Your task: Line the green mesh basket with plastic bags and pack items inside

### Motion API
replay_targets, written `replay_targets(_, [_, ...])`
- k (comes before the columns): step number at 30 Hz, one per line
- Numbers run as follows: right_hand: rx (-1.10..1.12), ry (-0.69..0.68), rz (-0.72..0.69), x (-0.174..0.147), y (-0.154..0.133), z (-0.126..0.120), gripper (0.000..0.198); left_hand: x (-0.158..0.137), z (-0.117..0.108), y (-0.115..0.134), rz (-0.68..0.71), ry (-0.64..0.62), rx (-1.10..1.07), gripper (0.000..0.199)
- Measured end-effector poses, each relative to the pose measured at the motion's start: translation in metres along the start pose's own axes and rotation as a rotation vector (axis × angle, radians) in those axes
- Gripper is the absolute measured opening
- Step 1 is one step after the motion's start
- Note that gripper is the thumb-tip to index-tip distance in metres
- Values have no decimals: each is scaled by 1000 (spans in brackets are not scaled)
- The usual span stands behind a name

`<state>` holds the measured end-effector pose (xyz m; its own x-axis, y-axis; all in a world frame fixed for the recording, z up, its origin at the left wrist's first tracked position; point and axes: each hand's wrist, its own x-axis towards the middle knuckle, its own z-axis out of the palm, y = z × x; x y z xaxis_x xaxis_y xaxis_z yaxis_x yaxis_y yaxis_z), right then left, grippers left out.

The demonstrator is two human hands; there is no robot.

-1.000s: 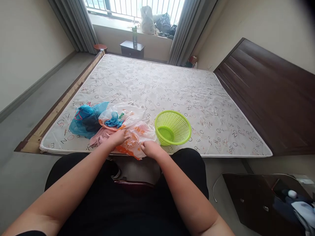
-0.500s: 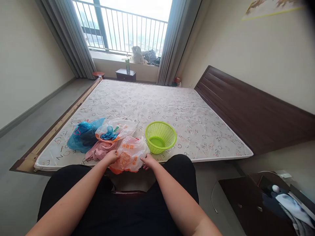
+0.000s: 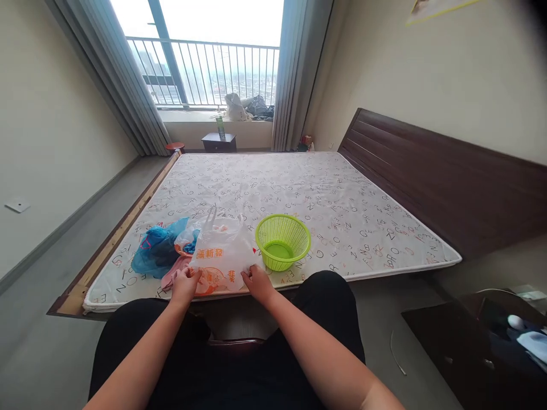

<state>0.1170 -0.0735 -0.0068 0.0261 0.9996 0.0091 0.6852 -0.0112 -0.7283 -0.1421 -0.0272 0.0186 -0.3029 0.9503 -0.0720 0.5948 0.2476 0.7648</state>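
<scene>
A white plastic bag (image 3: 224,250) with orange print is stretched out between my two hands at the near edge of the mattress. My left hand (image 3: 187,283) pinches its left side, and my right hand (image 3: 257,281) pinches its right side. The bag's handles point away from me. Behind its left side, partly covered, lie a pink cloth (image 3: 175,271) and another plastic bag (image 3: 183,233) with crumpled blue plastic in it. Further left sits a blue plastic bag (image 3: 158,248) with something dark inside. A green plastic basket (image 3: 282,242) stands just right of the bag.
The patterned mattress (image 3: 273,188) lies on a wooden bed frame (image 3: 128,219) with a dark headboard (image 3: 427,154) at right. A dark cabinet (image 3: 448,353) with things on top stands at lower right. A small nightstand (image 3: 219,142) holding a bottle is beyond the bed.
The printed bag, crumpled before, is now spread flatter, with its handles up and away from me. It covers more of the other bag and pink cloth. The camera view has shifted too.
</scene>
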Motion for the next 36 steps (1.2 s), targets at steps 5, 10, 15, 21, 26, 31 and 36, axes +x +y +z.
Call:
replay_targets(5, [1, 148, -292, 1, -28, -40, 11, -12, -8, 31, 15, 225, -114, 19])
replay_targets(10, [177, 476, -215, 15, -45, -122, 21, -7, -1, 110, 245, 271, -347, 19])
replay_targets(15, [326, 664, -16, 20, -16, -185, 36, -10, 50, 177, 319, 109, -581, 23])
replay_targets(21, [339, 728, 147, 19, 41, -200, 39, -22, 129, 204, 248, -55, -658, 13])
replay_targets(26, [347, 667, 327, 26, 86, -188, 35, -20, 179, 198, 160, -314, -482, 16])
replay_targets(31, [95, 519, 427, 39, 116, -174, 18, -9, 187, 177, 126, -449, -157, 6])
replay_targets(36, [-98, 508, 346, 47, 134, -160, 11, 2, 168, 161, 240, -411, -18, 11])
